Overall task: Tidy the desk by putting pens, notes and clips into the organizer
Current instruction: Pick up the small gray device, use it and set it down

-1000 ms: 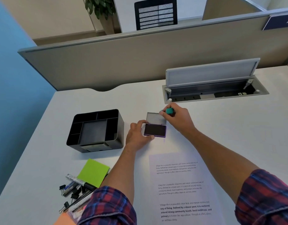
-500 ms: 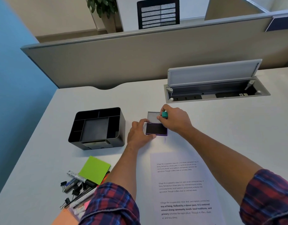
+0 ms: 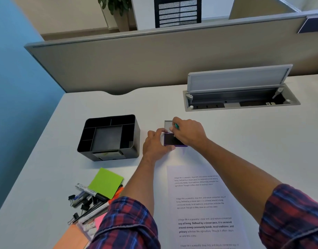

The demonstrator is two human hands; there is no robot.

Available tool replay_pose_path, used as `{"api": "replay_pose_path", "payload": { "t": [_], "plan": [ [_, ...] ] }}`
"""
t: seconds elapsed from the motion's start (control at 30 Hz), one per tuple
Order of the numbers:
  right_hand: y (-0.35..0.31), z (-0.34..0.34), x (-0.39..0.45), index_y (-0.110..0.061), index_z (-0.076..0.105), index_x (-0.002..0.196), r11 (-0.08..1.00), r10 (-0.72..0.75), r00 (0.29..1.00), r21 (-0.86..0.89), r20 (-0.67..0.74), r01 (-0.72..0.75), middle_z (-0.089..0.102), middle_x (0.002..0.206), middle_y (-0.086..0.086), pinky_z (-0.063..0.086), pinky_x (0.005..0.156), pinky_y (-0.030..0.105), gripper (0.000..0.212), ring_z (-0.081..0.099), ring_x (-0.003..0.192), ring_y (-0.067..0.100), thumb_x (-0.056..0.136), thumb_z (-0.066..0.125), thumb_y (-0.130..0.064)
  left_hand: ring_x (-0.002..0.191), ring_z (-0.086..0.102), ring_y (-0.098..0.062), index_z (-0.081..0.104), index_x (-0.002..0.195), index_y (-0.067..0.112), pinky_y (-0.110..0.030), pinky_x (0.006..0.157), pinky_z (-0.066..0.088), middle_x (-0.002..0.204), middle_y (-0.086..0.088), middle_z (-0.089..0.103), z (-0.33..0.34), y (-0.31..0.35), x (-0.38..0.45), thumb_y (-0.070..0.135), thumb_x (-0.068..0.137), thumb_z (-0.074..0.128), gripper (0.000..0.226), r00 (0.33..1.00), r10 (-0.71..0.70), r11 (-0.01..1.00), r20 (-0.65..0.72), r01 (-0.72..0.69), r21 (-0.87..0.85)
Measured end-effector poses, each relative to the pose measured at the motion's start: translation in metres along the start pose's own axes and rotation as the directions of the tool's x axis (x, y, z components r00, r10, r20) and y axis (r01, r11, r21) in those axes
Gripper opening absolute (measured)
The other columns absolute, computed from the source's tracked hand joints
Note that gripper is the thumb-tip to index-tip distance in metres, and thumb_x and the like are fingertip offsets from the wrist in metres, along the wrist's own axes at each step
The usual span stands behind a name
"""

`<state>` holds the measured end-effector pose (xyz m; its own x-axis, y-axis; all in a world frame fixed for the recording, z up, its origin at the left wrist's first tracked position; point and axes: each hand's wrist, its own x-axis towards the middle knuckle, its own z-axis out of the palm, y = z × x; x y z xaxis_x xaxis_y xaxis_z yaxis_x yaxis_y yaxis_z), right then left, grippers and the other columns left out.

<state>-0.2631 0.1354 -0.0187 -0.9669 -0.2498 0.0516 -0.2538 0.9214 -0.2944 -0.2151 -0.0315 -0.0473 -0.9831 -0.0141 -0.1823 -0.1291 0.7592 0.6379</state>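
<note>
Pinching a purple ink pad (image 3: 172,141) at its near-left corner, left hand (image 3: 155,144) sits just right of the empty black organizer (image 3: 108,137), right hand (image 3: 188,133) gripping a green-topped stamp (image 3: 176,125) over the pad, pens (image 3: 90,200), clips (image 3: 85,206) and green notes (image 3: 105,182) piled on the bench (image 3: 244,141) nearer than the organizer, untouched.

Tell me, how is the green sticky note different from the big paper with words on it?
The green sticky note is small, bright green and blank; the printed sheet is large, white and covered in paragraphs of text. The sticky note lies atop a pile of pens and binder clips, while the sheet lies straight on the desk. Both lie flat and untouched.
</note>
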Motion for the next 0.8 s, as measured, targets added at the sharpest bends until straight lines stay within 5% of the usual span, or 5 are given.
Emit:
{"api": "replay_pose_path", "payload": {
  "t": [0.43,0.8],
  "plan": [
    [-0.016,0.007,-0.004,-0.017,0.053,0.111,0.997,0.065,0.998,-0.036,-0.019,-0.066,0.071,0.091,0.009,0.059,0.072,0.045,0.035,0.067,0.077,0.029,0.105,0.036,-0.047,0.109,0.057,-0.027,0.049,0.127,0.039,-0.041,0.093,0.052,0.123,-0.001,0.043,-0.002,0.002,-0.003,0.047,0.072,0.082,0.065,1.0,0.005,1.0,-0.013,-0.005,0.01],
    [-0.027,0.0,-0.005,-0.02,0.057,0.115,0.987,0.085,0.994,-0.141,0.068,-0.074,0.071,0.096,0.007,0.057,0.072,0.038,0.033,0.067,0.083,0.028,0.103,0.04,-0.045,0.111,0.057,-0.027,0.047,0.131,0.038,-0.041,0.094,0.052,0.126,-0.002,0.043,-0.002,0.002,-0.002,0.053,0.07,0.083,0.072,1.0,-0.001,1.0,-0.013,0.002,0.022]
  ]
}}
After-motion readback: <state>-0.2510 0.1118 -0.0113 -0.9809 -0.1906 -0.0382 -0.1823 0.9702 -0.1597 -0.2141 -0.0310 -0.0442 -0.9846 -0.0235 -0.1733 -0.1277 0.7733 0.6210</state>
